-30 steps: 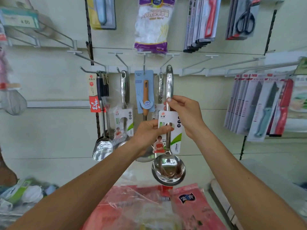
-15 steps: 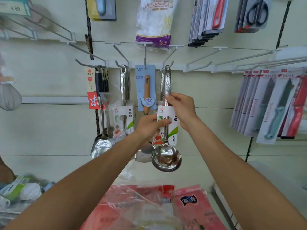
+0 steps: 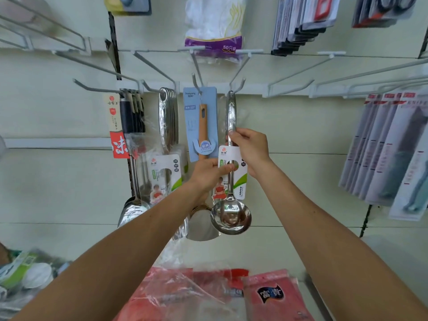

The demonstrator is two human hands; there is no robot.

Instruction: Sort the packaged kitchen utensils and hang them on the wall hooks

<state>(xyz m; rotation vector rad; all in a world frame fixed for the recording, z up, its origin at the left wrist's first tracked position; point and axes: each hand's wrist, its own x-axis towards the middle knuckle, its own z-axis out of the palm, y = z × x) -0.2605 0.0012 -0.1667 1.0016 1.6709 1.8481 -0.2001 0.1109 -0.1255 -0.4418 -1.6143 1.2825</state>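
**Ladle at the hook tip**

Below your forearms, at least two red packets (image 3: 273, 295) are lying under crumpled clear plastic (image 3: 185, 293), waiting their turn. Your left hand (image 3: 208, 174) is pinching the card label (image 3: 240, 181), thumb on its front, likely to stop the one steel ladle (image 3: 230, 214) from swinging. Your right hand (image 3: 250, 147) is pinching the handle just above that card, steering its top end up to the white hook (image 3: 236, 85) straight above your hands. Whether the eye is already threaded, I cannot tell. The ladle is hanging upright, bowl lowest, just under your left wrist. One more steel bowl is showing behind it.

Just beyond your left hand, one blue-carded utensil (image 3: 202, 126) with an orange handle is occupying its own hook. Further left, a bunch of steel handles (image 3: 168, 117) is sharing one hook, then a bunch of black handles (image 3: 132, 112). Both are too overlapped to count. Like is hanging with like, so this ladle seems bound for the right spot. Far right of your right hand, boxed knives (image 3: 393, 147) are hanging in a row.
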